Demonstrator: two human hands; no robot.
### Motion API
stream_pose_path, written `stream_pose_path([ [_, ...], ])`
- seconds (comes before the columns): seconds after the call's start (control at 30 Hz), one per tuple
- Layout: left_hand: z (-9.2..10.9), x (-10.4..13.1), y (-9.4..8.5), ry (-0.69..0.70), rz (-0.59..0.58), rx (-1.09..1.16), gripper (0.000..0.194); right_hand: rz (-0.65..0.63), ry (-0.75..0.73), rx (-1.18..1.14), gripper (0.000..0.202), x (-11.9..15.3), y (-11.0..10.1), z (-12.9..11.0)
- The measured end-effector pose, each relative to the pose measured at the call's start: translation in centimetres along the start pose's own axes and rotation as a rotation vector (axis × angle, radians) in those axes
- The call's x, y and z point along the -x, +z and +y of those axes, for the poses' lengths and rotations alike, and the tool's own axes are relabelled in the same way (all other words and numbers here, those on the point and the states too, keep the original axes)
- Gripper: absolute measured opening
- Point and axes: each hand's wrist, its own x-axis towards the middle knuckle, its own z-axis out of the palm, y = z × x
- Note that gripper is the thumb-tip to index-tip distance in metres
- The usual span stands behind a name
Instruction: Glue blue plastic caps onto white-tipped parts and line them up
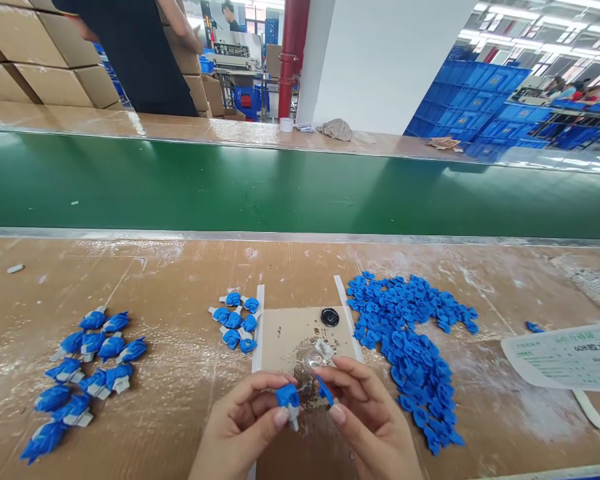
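My left hand [250,423] pinches a blue and white piece [288,401], its white stem pointing down. Between the thumb and fingers of my right hand [365,417] is a small flat blue piece [325,391], held apart from the other one. Just beyond my hands, a clear round dish [316,359] sits on a stained cardboard sheet [280,343], with a black round cap [330,317] behind it. A large pile of small blue pieces [415,347] lies to the right. Blue and white pieces form a small group [233,319] left of the sheet and a larger group [93,347] farther left.
A green conveyor belt [250,190] runs across beyond the table. At the right lie a labelled plastic sheet [570,357] and a white stick [589,408]. A person in dark clothes [140,60] stands beyond the belt near cardboard boxes [45,50]. White tape strips flank the cardboard sheet.
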Motion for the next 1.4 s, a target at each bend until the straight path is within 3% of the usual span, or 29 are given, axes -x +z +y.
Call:
stream_pose_path([
  [0.13, 0.2, 0.6, 1.5, 0.001, -0.065, 0.021, 0.027, 0.028, 0.061, -0.241, 0.038, 1.1, 1.2, -0.4],
  [0.37, 0.0, 1.4, 2.8, -0.014, -0.026, 0.084, 0.035, 0.138, 0.107, -0.120, 0.039, 2.1, 1.9, -1.1],
  [0.5, -0.1, 1.3, 3.0, -0.011, -0.020, 0.057, 0.042, 0.132, -0.087, 0.180, 0.033, 2.6, 2.4, -0.5],
  [0.6, -0.2, 1.0, 2.6, -0.041, -0.033, -0.024, 0.040, 0.004, -0.340, 0.433, 0.042, 2.4, 2.0, -0.6],
  [0.7, -0.3, 0.7, 1.0, 0.004, 0.025, -0.131, 0.036, -0.026, -0.409, 0.647, 0.039, 1.4, -0.5, -1.1],
  [0.83, -0.1, -0.2, -3.2, 0.298, 0.254, -0.453, 0.030, 0.158, -0.413, 1.070, 0.019, -1.7, -5.7, -0.8],
  [0.9, 0.4, -0.8, -5.6, 0.499, 0.352, -0.789, 0.024, 0.082, -0.401, 1.263, 0.025, -3.5, -7.6, -0.1],
  [1.0, 1.5, -1.7, -8.7, 0.743, 0.467, -1.341, 0.025, -0.040, -0.381, 1.363, 0.033, -5.2, -8.7, 1.1],
  [1.1, 2.4, -2.3, -10.3, 0.878, 0.519, -1.624, 0.031, -0.110, -0.365, 1.392, 0.034, -5.5, -8.6, 1.8],
  [1.2, 2.9, -2.7, -9.8, 0.963, 0.455, -1.648, 0.025, -0.127, -0.356, 1.420, 0.034, -5.3, -8.6, 1.8],
  [1.33, 3.7, -3.9, -8.1, 0.974, 0.142, -1.636, 0.022, -0.118, -0.414, 1.414, 0.039, -4.9, -8.9, 1.1],
  [1.4, 4.2, -4.6, -7.8, 0.963, 0.046, -1.649, 0.022, -0.145, -0.464, 1.412, 0.040, -4.6, -9.0, 0.7],
])
